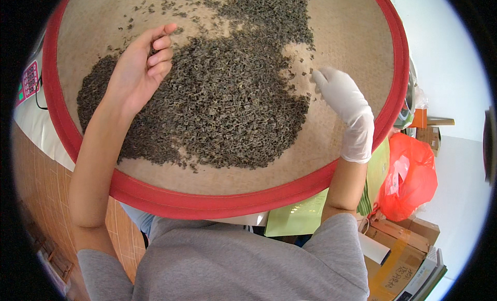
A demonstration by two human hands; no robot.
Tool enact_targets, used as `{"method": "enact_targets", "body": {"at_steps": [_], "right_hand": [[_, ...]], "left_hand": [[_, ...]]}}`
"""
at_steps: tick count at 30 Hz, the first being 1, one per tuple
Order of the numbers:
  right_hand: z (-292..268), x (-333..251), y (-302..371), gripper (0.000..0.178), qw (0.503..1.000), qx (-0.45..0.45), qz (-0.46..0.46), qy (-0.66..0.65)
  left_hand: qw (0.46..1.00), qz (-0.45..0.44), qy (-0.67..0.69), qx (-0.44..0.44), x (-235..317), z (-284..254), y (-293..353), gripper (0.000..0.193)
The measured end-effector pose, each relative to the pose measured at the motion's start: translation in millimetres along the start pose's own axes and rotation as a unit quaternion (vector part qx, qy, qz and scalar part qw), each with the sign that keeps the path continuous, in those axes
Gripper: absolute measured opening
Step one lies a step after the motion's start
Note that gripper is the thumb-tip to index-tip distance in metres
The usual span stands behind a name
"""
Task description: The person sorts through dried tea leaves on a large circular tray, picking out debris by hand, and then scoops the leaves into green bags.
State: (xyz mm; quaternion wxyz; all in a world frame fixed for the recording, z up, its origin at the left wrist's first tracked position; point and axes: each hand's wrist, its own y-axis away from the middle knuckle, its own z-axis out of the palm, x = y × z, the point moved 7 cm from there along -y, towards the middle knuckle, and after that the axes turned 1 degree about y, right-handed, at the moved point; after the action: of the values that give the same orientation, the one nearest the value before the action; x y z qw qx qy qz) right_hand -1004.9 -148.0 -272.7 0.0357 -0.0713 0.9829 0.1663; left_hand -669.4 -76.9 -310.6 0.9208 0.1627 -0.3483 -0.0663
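Dark, curled dried leaves that look like tea (233,104) lie in a broad heap on a round tan tray (352,21) with a red cloth rim. My bare left hand (141,68) is over the heap's left side. Its fingers curl toward the palm, and a few dark tea leaves show between them. My right hand (339,94), in a white glove, hovers at the heap's right edge over the bare tray surface. Its fingers are bent and pressed together near a few loose leaves; what they hold, if anything, is hidden.
A second mass of leaves (274,11) reaches the far edge, with scattered bits to its left. Right of the tray are a red plastic bag (409,177), cardboard boxes (396,254) and a green sheet (295,218). A pink keypad device (30,81) is at far left.
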Motion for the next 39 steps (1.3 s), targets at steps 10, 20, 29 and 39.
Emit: {"method": "enact_targets", "body": {"at_steps": [10,20,29,39], "right_hand": [[47,-53,36,0.062,0.943,-0.187,-0.020,-0.275],[-5,-86,52,0.048,0.853,-0.037,-0.093,-0.512],[4,-105,55,0.041,0.918,0.050,-0.215,-0.331],[48,-172,88,0.119,0.902,0.066,-0.427,0.003]], "left_hand": [[1.000,0.013,0.006,0.000,3,8,7,0.024],[1.000,0.019,0.007,-0.008,3,7,6,0.024],[1.000,0.013,0.004,0.010,3,5,4,0.022],[1.000,0.018,0.001,0.003,3,4,4,0.021]]}}
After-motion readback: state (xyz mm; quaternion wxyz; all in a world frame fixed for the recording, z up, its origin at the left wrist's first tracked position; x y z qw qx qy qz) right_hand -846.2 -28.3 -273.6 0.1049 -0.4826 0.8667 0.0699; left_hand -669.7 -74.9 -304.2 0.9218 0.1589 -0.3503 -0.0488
